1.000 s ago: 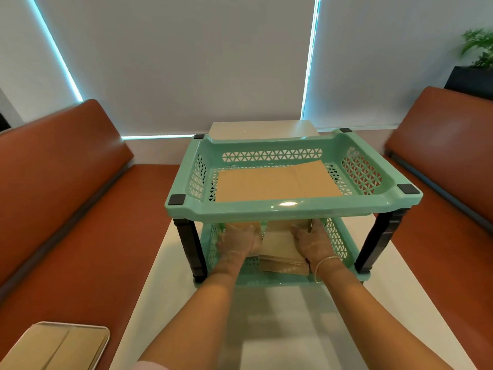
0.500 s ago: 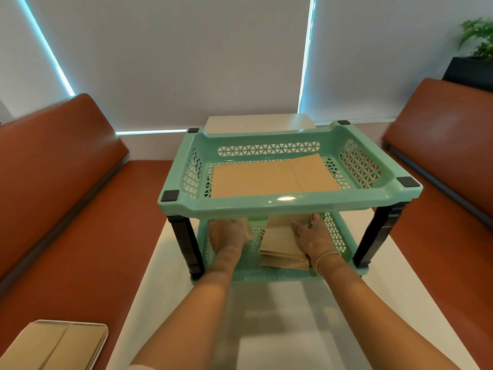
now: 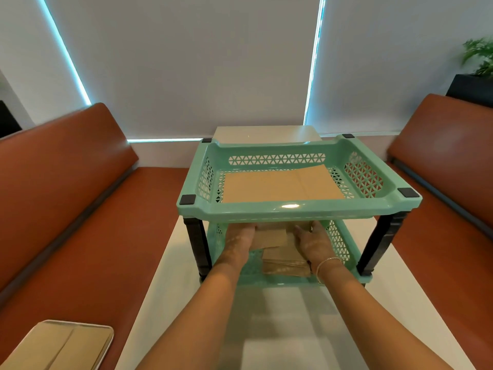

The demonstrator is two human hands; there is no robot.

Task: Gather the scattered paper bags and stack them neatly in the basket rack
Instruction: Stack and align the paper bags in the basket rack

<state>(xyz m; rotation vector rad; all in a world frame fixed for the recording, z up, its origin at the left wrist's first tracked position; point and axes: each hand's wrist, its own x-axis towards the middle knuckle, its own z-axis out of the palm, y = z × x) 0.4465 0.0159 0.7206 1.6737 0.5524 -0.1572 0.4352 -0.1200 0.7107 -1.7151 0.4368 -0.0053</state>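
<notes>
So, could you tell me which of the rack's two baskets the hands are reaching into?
The lower basket: both hands are inside it at the small bags. The upper basket holds only a flat bag.

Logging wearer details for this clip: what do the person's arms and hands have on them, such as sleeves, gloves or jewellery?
Both forearms are bare, with no sleeves over them and no gloves. The left hand shows nothing worn on it. The right hand has a thin, light-coloured beaded bracelet round the wrist. No watch or ring can be made out; most of the fingers are hidden under the rack's upper basket.

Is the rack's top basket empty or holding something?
Holding something: a flat brown paper bag lies across the top basket floor.
</notes>
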